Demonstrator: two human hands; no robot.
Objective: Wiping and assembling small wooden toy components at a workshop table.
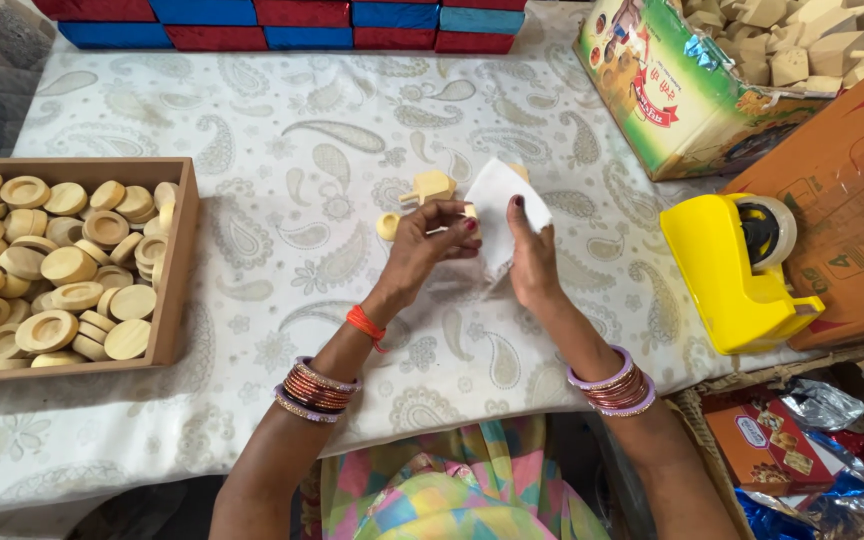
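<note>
While right hand [532, 262] holds white paper [504, 205], wooden piece [520, 171] behind (mostly hidden).

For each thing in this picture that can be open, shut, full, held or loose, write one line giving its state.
Shallow wooden tray: full of round wooden discs.
Printed cardboard box: open, filled with wooden pieces.
Yellow tape dispenser: loaded, untouched.
White paper sheet: held by right hand.
Left hand: fingers pinched.

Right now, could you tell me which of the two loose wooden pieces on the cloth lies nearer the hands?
The small round wooden ring, just left of the left hand; the larger pegged wooden piece lies farther up the cloth.
</note>
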